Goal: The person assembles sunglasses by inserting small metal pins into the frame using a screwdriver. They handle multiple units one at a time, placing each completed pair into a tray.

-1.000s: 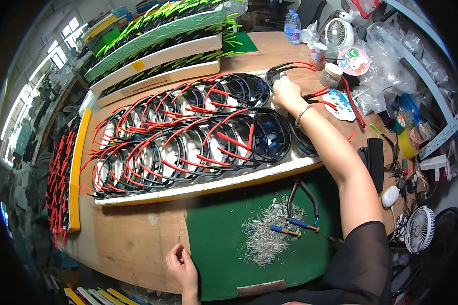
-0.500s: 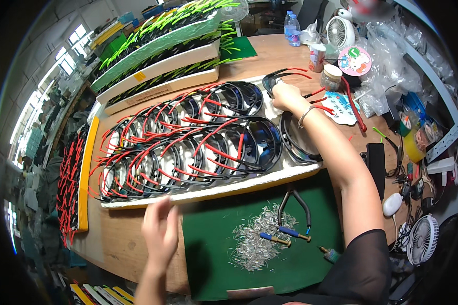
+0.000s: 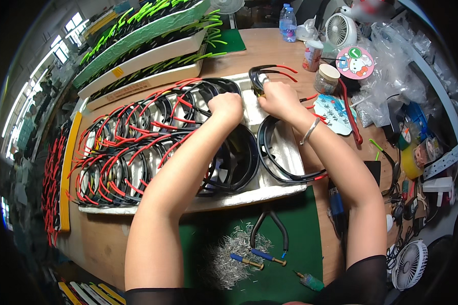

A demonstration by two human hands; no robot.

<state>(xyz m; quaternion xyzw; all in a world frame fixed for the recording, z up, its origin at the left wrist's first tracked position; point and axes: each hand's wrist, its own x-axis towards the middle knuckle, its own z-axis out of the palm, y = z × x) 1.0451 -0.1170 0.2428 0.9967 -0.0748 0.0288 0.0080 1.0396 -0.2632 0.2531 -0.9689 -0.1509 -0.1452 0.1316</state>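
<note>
A white foam tray [image 3: 285, 190] holds two rows of sunglasses with black frames and red temple tips. At the right end of the far row, my left hand [image 3: 226, 108] is closed on the last sunglasses [image 3: 216, 87], its fingertips partly hidden. Just right of it, my right hand [image 3: 280, 99] grips another pair of sunglasses [image 3: 257, 76] in the tray's far right corner, red tips pointing right. Below my right forearm lies one more pair of sunglasses [image 3: 267, 152] in the tray's near right part.
On a green mat [image 3: 300, 244] lie pliers [image 3: 277, 223], two blue-handled drivers [image 3: 259, 258] and a heap of small metal pins [image 3: 231, 254]. Stacked trays [image 3: 142, 61] of green-tipped glasses stand far left. A glass jar [image 3: 326, 79], bottles [image 3: 288, 25] and fans are at right.
My left hand has gone from in front of the tray up to the far row and closed there. My right hand stays at its sunglasses. The whole view has shifted slightly.
</note>
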